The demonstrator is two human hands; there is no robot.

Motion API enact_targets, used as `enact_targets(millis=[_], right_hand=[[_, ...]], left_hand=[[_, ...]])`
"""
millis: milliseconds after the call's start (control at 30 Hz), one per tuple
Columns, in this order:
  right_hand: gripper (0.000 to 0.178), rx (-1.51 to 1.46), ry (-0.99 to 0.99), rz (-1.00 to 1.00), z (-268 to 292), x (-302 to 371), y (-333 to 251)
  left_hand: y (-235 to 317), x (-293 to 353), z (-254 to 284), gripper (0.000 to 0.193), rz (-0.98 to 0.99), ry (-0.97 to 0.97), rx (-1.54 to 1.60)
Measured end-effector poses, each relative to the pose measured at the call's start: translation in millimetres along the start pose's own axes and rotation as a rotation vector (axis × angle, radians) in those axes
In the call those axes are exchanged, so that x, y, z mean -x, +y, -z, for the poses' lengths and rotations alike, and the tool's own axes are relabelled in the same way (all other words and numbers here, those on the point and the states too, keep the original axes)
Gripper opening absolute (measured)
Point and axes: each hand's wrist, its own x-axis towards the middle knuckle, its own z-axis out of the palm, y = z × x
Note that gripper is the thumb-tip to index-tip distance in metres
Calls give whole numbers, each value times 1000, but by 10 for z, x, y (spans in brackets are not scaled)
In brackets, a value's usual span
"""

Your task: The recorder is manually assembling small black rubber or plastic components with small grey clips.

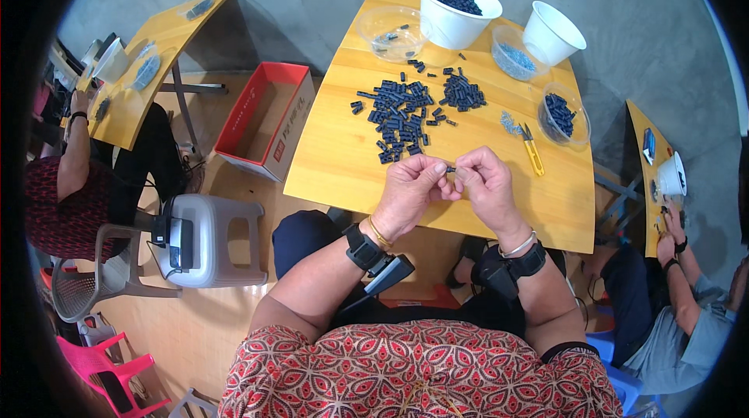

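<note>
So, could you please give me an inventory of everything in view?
Tables: three, yellow wood, centre, left, right.
White tubs: at least four, two on the centre table, others on side tables.
Clear bowls: three, colourless, centre table; more on the left one.
Small parts: uncountable, black, table piles and containers.
Bits: uncountable, bluish, beside the snips and in one bowl.
Snips: one, yellow, centre table's right.
Open box: one, red and pale, floor left.
Seats: several, grey, pink, blue, both sides.
Co-workers: two, dark red and grey tops, left, right.
Wristbands: two, black, both wrists.
Left fingers, right fingers: bare, pinching one black piece, near table edge.
</note>
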Motion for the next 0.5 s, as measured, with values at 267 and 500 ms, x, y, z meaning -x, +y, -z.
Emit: enact_targets(millis=[267,500], right_hand=[[7,46,14,38,-63,59,-31],[3,-81,-9,-38,19,62,34]], left_hand=[[-64,-13,46,10,-37,-13,-150],[-30,-17,9,10,5,4,-103]])
